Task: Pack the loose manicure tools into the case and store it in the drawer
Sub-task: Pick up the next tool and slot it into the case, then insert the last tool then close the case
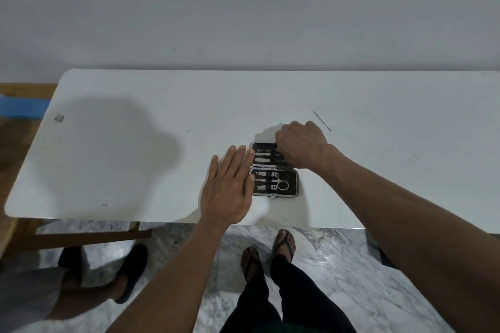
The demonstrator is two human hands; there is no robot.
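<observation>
A small black manicure case (293, 182) lies open on the white table (135, 157), both halves flat. The near half holds scissors and clippers under a strap. In the far half sit slim metal tools. My left hand (230, 192) rests flat, fingers apart, against the case's left edge. My right hand (300, 144) is curled over the right side of the far half, fingertips pressing down among the tools; what it pinches is hidden. One thin metal tool (322, 120) lies loose on the table beyond my right hand.
A plain wall stands behind the table. A small grey scrap (58, 117) lies near the table's left end. Another person's legs and dark shoes (130, 273) stand at lower left on the marble floor. My own feet are below the table edge.
</observation>
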